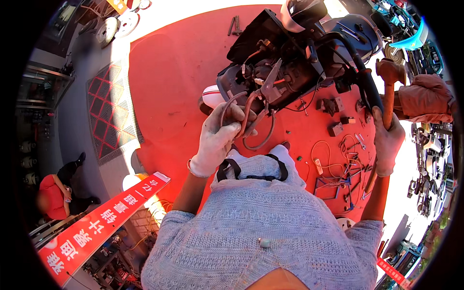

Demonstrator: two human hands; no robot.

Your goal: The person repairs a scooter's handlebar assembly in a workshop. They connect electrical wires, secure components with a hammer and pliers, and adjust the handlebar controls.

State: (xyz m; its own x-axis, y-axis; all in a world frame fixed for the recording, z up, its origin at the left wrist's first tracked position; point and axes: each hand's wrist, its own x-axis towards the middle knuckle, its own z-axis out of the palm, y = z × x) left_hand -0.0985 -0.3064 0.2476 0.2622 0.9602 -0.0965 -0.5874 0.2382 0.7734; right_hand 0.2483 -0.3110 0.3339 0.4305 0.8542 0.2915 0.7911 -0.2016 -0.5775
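Note:
My left hand [220, 133], in a pale soiled work glove, is closed round the curved handles of a rusty plier-like tool [271, 81]. Its pointed jaws reach up over the opened front of a scooter [285, 58], where wiring and inner parts lie exposed. Whether the jaws touch those parts I cannot tell. On the right, my right hand [389, 142] grips the wooden handle of a hammer [388, 96], whose rusty head points up. The black handlebar [369, 89] of the scooter passes right beside that hand.
Metal blocks [334, 128], cables [326, 154] and several scattered tools lie on the red mat [169, 87] at right. A brown padded cover [425, 99] sits beyond the hammer. At lower left are a red sign board [104, 227] and a seated person [54, 198].

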